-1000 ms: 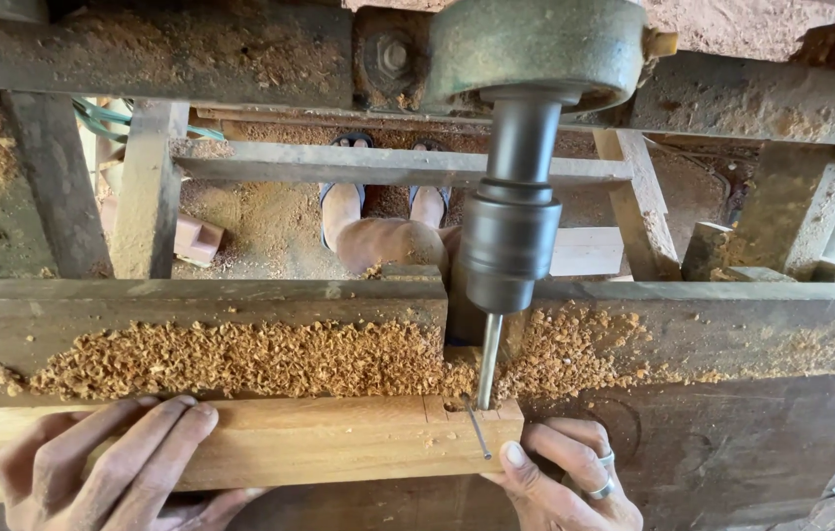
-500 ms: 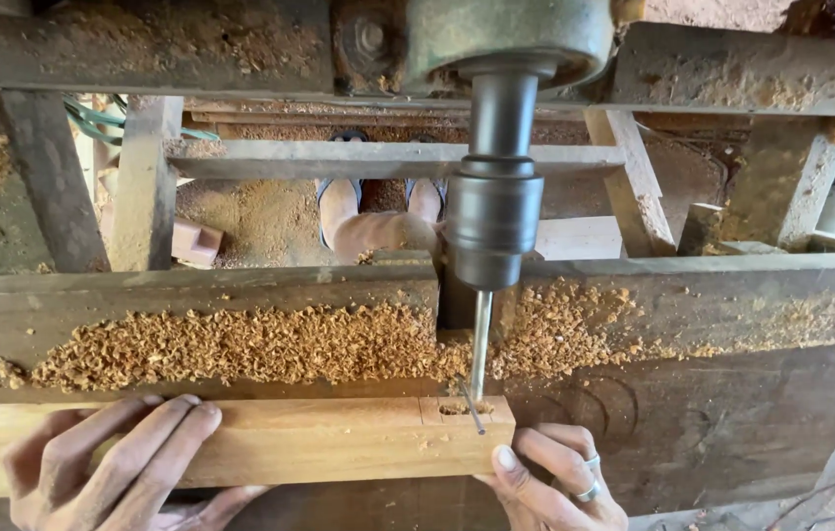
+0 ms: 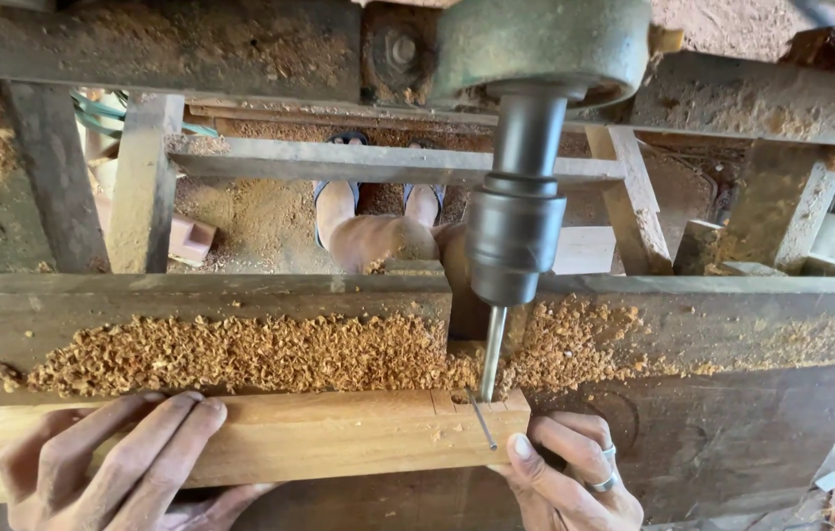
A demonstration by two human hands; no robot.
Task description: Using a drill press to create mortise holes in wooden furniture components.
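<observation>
1. a person's left hand (image 3: 127, 457) lies over a pale wooden beam (image 3: 270, 442) on a dusty worktop (image 3: 732, 413), the fingers (image 3: 167, 442) spread flat across the top face and curled over the near edge, pressing it down rather than closing around it.
2. the right hand (image 3: 565, 477) cups the beam's right end from below and the side, its thumb (image 3: 526, 457) laid up against the end face; a ring (image 3: 604, 482) shows on one finger. both hands have hold of the same beam and nothing else.
3. a thin drill bit (image 3: 491, 354) hangs from a dark chuck (image 3: 516, 241) on a green machine head (image 3: 545, 44), its tip at a notch (image 3: 457, 401) cut in the beam's far edge, just beyond the right thumb and well to the right of the left fingers.
4. a long drift of wood shavings (image 3: 240, 354) lies on the worktop just past the left fingertips, banked against the beam's far side.
5. beyond the machine frame, someone's feet in sandals (image 3: 378, 202) stand on the sawdust-covered floor.
6. the risk, as it looks from here: the right thumb sits close to the bit, so a beam that jumps or twists in the cut could carry the hand toward it; loose shavings under the beam might let it slide.
</observation>
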